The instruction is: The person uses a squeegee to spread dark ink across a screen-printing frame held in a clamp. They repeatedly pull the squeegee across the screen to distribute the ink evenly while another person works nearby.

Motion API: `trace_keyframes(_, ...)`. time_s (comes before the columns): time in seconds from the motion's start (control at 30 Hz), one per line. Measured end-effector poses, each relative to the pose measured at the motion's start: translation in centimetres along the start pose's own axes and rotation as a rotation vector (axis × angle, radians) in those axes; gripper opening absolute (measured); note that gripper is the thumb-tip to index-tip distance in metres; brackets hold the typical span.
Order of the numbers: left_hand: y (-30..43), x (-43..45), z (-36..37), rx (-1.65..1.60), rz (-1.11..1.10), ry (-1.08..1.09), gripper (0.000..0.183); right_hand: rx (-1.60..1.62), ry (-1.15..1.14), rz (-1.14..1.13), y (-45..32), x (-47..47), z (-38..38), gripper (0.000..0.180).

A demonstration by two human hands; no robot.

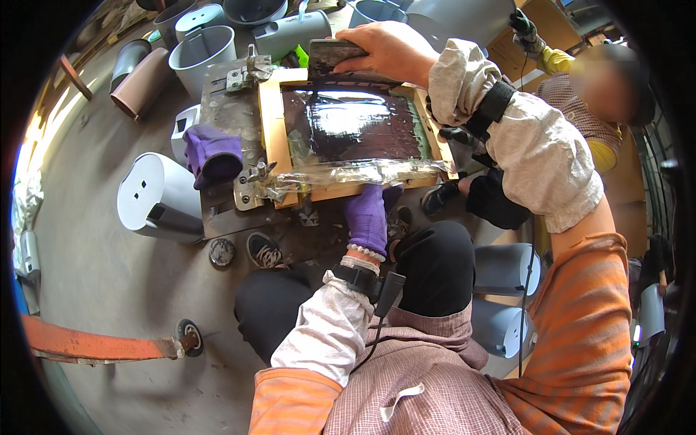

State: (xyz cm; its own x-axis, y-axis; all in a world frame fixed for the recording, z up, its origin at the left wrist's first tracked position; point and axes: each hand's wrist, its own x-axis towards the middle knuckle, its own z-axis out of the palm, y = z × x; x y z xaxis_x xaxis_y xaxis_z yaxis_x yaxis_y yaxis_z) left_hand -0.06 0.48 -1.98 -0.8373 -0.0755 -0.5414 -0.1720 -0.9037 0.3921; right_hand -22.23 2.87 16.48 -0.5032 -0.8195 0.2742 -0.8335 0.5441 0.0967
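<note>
A wooden screen-printing frame lies before me, clamped by metal hinge clamps to a stained metal base plate. Glossy dark ink coats its mesh, and clear tape runs along the near side. My bare right hand grips a dark, ink-stained squeegee at the frame's far edge. In a purple knit glove, my left hand reaches beneath the near edge of the frame; its fingers are hidden. An empty purple glove rests on the plate's left side.
Grey plastic bins crowd the far side, and a white-lidded bin stands at left. A co-worker in gloves sits at right, holding a large grey bin. An orange metal bar with a wheel juts in at lower left.
</note>
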Motion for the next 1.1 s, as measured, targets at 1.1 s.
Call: trace_keyframes(1.1,2.7,-3.0,3.2,-0.142,-0.160,-0.204,0.043,-0.074,-0.181,-0.039,-3.1,3.0,-5.7,0.043)
